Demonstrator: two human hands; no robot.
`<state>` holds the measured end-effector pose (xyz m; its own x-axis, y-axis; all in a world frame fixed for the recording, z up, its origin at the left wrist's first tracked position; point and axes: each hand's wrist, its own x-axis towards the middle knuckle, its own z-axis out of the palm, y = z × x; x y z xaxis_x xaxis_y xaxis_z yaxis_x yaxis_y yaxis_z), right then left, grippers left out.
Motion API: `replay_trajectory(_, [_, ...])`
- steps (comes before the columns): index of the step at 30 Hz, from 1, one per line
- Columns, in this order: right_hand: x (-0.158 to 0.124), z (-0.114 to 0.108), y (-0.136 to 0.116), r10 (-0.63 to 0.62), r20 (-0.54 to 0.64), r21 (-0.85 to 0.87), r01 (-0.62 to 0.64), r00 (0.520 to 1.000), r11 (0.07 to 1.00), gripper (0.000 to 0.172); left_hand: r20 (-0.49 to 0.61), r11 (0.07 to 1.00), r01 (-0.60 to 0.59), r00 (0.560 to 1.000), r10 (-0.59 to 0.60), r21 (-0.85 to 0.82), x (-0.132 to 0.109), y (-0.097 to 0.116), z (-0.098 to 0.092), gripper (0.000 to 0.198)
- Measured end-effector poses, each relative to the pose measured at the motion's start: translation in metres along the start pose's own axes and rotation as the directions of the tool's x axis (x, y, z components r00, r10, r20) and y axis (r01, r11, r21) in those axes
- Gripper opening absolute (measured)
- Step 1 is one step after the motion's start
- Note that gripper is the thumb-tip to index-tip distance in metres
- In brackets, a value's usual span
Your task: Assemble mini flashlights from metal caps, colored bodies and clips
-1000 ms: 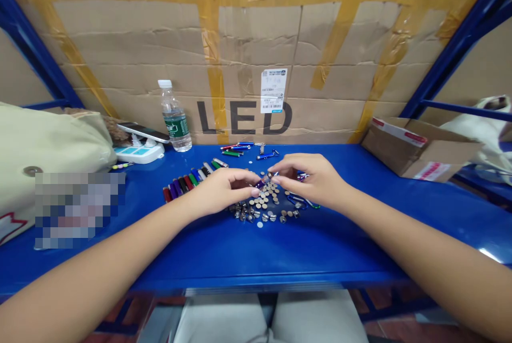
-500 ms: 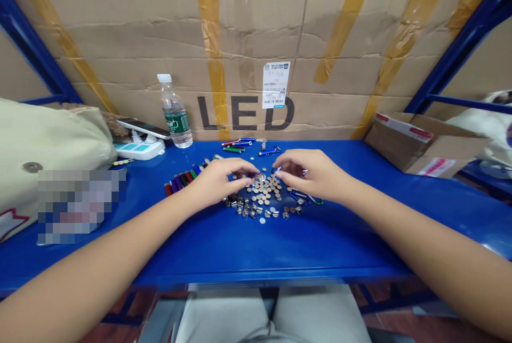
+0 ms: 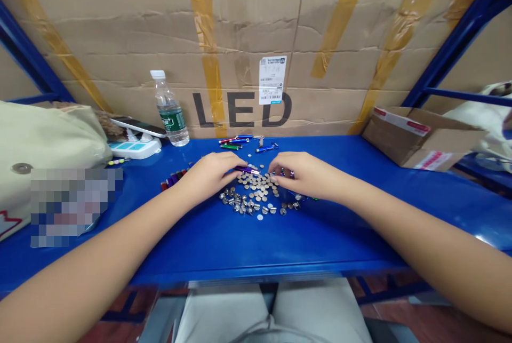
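Note:
My left hand [image 3: 214, 173] grips a slim purple metal tube [image 3: 248, 170] between thumb and fingers, its shiny end pointing right. Facing it across a small gap is my right hand [image 3: 306, 173], fingers curled and thumb near the fingertips; what it pinches, if anything, is too small to name. Between and below both hands lie scattered button cells [image 3: 260, 192]. Just nearer me is a pile of small silver metal caps [image 3: 242, 203]. Coloured tubes [image 3: 173, 179] lie in a row, partly hidden by my left hand. Carabiner clips are mostly covered by my right hand.
At the back lie several coloured keychain flashlights [image 3: 236, 142]. A water bottle [image 3: 173, 113] stands back left beside a white power strip [image 3: 136, 147] with a phone [image 3: 138, 126] on it. A cream bag [image 3: 52, 140] is at left, an open cardboard box [image 3: 408, 140] at right.
The purple tube now shows in my left hand, where a small shiny piece showed earlier. My right hand stays near the button cells with fingers curled. The view has shifted slightly.

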<state>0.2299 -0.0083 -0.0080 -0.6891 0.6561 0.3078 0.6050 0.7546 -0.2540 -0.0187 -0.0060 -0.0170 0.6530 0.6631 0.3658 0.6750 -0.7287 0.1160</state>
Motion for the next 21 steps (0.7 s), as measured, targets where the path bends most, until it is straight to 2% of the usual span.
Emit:
replay_trajectory(3, [0.0005,0.0017,0.0046,0.01,0.1,-0.01,-0.009,0.995,1.0,0.011,0.031,0.999,0.034,0.999,-0.034,-0.007,0.0008,-0.0014,0.0015,0.026])
replay_trajectory(9, [0.0011,0.0038,0.0014,-0.057,0.037,0.061,0.055,0.998,0.997,0.011,0.048,0.991,0.112,0.993,-0.108,-0.079,0.0004,0.002,0.0046,0.025])
replay_trajectory(16, [-0.0007,0.0003,0.003,-0.029,0.231,-0.017,0.034,0.973,0.999,0.008,0.092,0.978,0.175,0.982,-0.166,-0.113,-0.0022,0.0048,0.0058,0.019])
replay_trajectory(21, [-0.0003,0.0063,0.0077,-0.024,0.256,-0.019,0.03,0.966,0.999,0.008,0.114,0.977,0.164,0.982,-0.149,-0.137,-0.0025,0.0045,0.0065,0.022])
